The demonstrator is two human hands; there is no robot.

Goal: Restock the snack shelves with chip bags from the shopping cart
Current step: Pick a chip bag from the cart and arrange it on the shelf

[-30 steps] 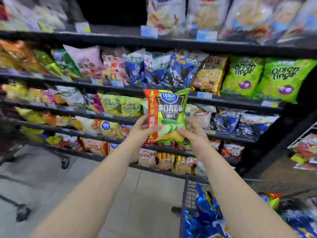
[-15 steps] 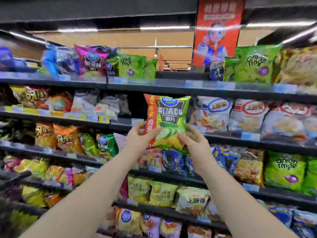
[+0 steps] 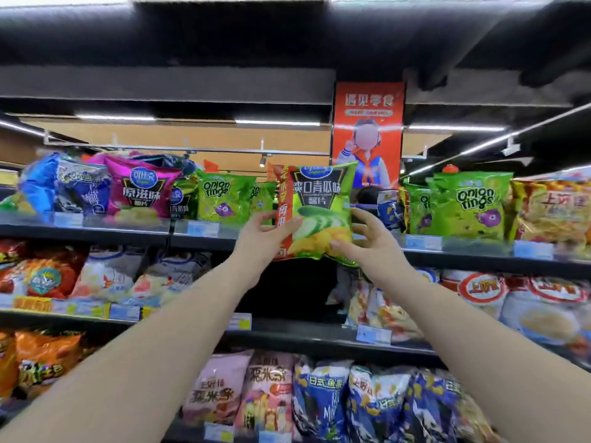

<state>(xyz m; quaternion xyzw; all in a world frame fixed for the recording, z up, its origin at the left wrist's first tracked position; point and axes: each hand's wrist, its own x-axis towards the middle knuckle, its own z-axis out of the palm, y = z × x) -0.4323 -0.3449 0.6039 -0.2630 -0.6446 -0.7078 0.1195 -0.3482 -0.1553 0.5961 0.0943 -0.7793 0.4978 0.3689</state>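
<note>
A green cucumber-flavour chip bag (image 3: 318,209) with a red side strip is held upright at the level of the top shelf (image 3: 204,233). My left hand (image 3: 260,239) grips its lower left edge and my right hand (image 3: 367,243) holds its lower right corner. The bag sits in a gap between green onion-ring bags (image 3: 225,198) on the left and more onion-ring bags (image 3: 470,204) on the right. The shopping cart is out of view.
A magenta chip bag (image 3: 140,187) and blue bags stand at the top shelf's left. Below the held bag, the second shelf (image 3: 287,327) has a dark open gap. Lower shelves hold orange, white, pink and blue bags. A red poster (image 3: 367,129) hangs behind.
Both hands have lifted the green bag from the lower shelves up to the top shelf. My view has tilted upward; the cart and floor have dropped out of sight.
</note>
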